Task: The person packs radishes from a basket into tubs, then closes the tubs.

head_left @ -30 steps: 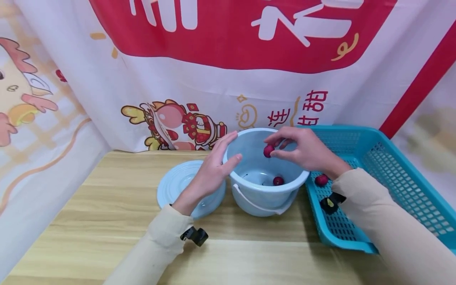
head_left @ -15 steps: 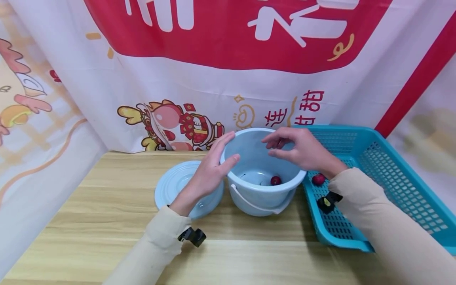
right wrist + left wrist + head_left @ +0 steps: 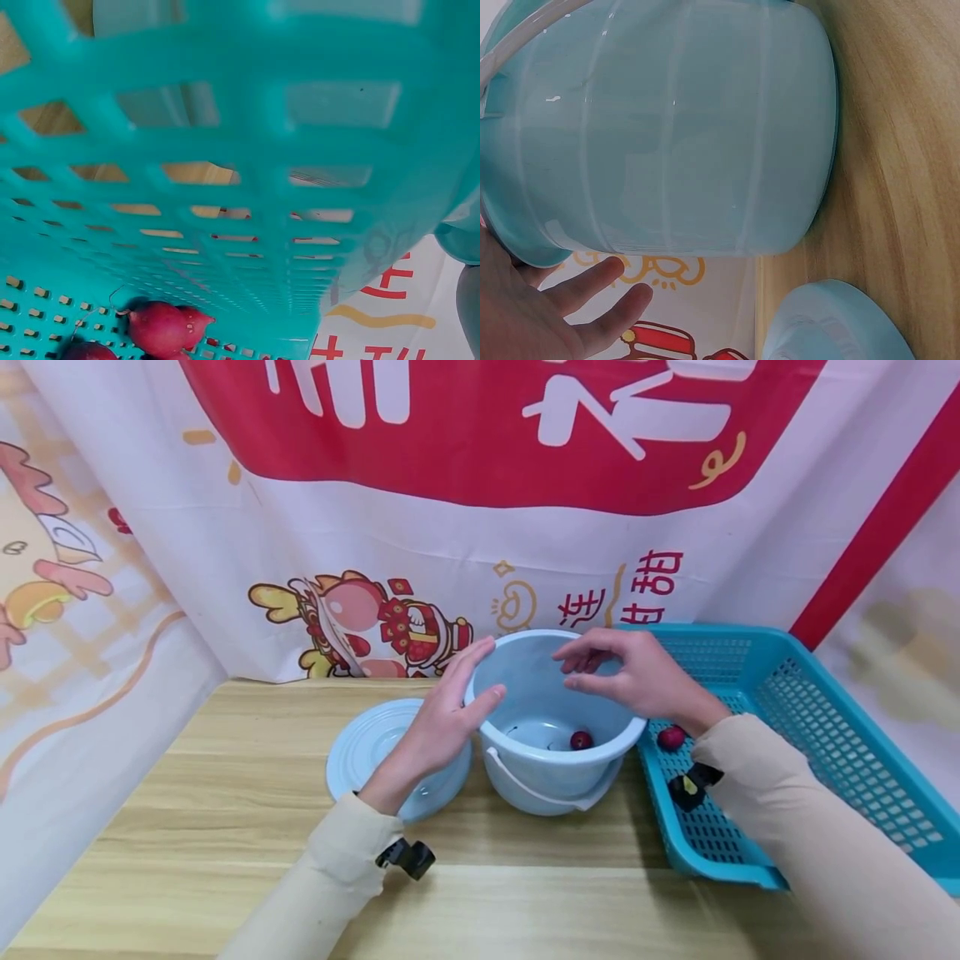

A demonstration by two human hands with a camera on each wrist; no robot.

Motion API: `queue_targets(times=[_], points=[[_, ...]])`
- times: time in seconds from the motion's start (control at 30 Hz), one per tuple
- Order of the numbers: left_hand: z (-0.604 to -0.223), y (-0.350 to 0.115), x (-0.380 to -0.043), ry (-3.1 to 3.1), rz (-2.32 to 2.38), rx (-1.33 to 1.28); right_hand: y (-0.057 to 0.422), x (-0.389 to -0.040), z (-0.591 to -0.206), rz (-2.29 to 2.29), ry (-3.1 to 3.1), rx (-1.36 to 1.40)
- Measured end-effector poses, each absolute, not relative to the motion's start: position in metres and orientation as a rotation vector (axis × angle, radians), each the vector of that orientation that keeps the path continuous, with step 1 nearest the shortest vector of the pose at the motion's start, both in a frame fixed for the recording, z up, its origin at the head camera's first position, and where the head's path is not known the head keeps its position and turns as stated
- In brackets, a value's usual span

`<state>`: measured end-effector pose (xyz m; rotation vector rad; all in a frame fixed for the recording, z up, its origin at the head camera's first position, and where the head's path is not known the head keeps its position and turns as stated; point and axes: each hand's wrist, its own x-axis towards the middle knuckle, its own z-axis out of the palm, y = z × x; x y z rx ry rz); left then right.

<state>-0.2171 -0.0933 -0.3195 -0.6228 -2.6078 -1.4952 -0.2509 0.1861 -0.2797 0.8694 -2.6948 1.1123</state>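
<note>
A light blue bucket point(image 3: 551, 781) stands on the table with a red radish point(image 3: 581, 741) visible on its floor. My left hand point(image 3: 450, 706) rests at the bucket's left rim, thumb over the inner edge and fingers stretched along the outside. In the left wrist view, its fingers point(image 3: 592, 289) extend straight, past the bucket wall. Over the right part of the bucket's mouth hovers my right hand point(image 3: 626, 672), its fingers loosely bent and nothing visible between thumb and fingertips. The palm is hidden. Several radishes point(image 3: 157, 330) lie in the teal basket, seen in the right wrist view.
The teal mesh basket point(image 3: 671, 835) stands right of the bucket, under my right forearm, with one radish point(image 3: 671, 737) showing. A round blue lid point(image 3: 367, 752) lies left of the bucket, partly beneath my left hand. A printed cloth point(image 3: 420, 527) hangs behind the wooden table point(image 3: 225, 827).
One second ago my right hand pinched a radish above the bucket. That radish has left the fingertips and the fingers have parted. My left hand stays at the rim.
</note>
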Motion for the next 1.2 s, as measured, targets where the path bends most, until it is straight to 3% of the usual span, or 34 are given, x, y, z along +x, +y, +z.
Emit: queue_targets(times=[1.2], points=[[-0.317,-0.095,-0.215,-2.626,-1.497,-0.607,0.19,-0.246,-0.266,1.264,-2.698,0.748]])
